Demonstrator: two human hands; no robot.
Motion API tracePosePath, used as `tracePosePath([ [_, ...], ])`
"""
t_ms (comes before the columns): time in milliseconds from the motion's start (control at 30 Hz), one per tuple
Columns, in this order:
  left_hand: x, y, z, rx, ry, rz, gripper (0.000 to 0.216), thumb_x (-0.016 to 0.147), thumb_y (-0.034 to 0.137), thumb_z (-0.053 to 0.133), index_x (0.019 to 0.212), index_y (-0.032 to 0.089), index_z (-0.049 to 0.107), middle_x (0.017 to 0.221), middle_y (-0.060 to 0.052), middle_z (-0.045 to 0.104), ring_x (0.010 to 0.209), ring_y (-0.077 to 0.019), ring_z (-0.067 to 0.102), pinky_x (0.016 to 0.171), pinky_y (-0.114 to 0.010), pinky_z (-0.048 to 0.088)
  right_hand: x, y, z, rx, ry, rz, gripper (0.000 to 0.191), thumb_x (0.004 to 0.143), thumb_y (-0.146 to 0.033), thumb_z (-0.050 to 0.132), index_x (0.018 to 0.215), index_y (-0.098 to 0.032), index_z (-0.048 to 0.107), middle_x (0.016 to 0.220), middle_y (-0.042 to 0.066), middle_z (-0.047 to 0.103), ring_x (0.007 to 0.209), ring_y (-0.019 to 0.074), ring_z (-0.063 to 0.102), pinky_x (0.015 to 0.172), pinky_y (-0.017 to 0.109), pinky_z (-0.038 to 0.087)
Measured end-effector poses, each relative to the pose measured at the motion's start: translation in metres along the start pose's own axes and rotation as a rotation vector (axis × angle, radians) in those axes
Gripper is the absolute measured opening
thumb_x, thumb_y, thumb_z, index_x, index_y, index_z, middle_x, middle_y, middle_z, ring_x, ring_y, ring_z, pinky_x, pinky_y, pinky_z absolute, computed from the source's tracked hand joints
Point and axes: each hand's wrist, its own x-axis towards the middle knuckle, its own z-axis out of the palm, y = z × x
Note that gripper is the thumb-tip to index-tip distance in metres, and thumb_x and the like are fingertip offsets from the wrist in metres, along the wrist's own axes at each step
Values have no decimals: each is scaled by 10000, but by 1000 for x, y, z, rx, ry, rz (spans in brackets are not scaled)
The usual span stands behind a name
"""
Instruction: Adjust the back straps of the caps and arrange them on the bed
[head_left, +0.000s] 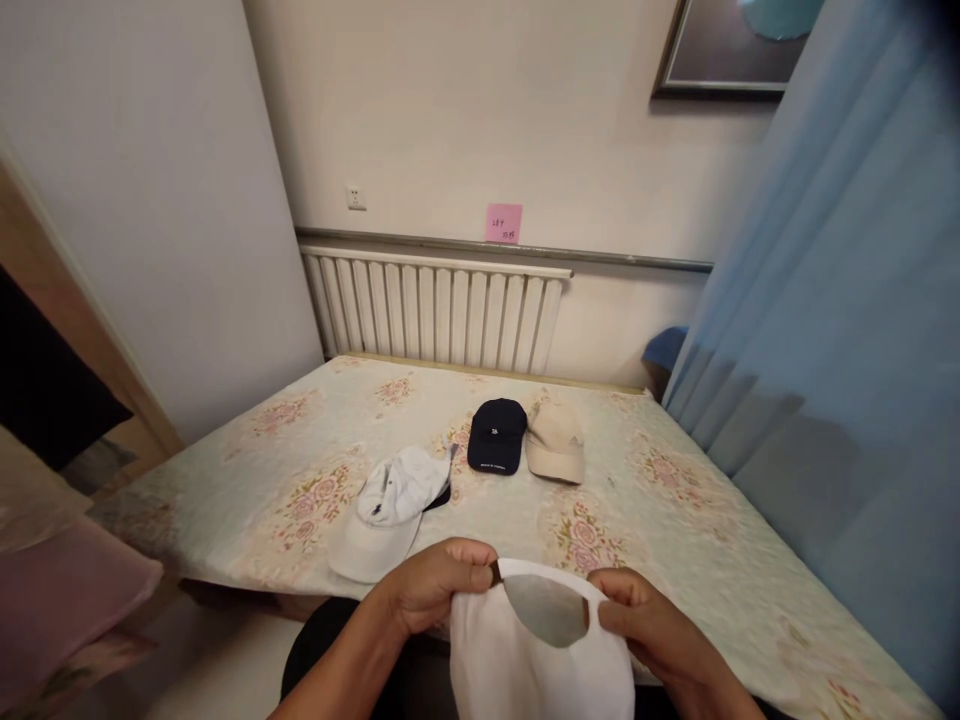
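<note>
A white cap (517, 660) is held up in front of me, its rear opening and back strap facing the bed. My left hand (442, 580) pinches one side of the strap between thumb and fingers. On the other side, my right hand (641, 610) grips the strap's end by the opening. Ahead on the bed lie a navy cap (496, 437) and a beige cap (556, 440), side by side with brims toward me. Another white cap (394, 510) rests tilted to the left, over something dark that is mostly hidden.
The bed (667, 560) has a floral cover. Behind it are a white radiator (442, 305), a pink note (503, 223) and a wall socket (355, 198). A blue curtain (840, 330) hangs along the right. Pink fabric (82, 600) is at the lower left.
</note>
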Motion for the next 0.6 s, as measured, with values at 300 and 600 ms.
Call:
tracePosePath([
  [300, 7, 15, 7, 120, -6, 29, 274, 642, 337, 717, 722, 103, 599, 646, -25, 578, 543, -100, 515, 570, -229, 382, 10, 1, -15, -60, -29, -16, 353, 627, -462, 710, 697, -130, 612, 618, -10, 577, 554, 107, 484, 528, 228, 318],
  [600, 30, 42, 40, 654, 14, 14, 228, 677, 361, 630, 684, 147, 553, 586, 56, 438, 538, -71, 339, 511, -208, 226, 29, -56, 13, -354, -136, -66, 182, 778, -318, 560, 700, -160, 606, 571, 2, 644, 531, 130, 568, 553, 253, 413],
])
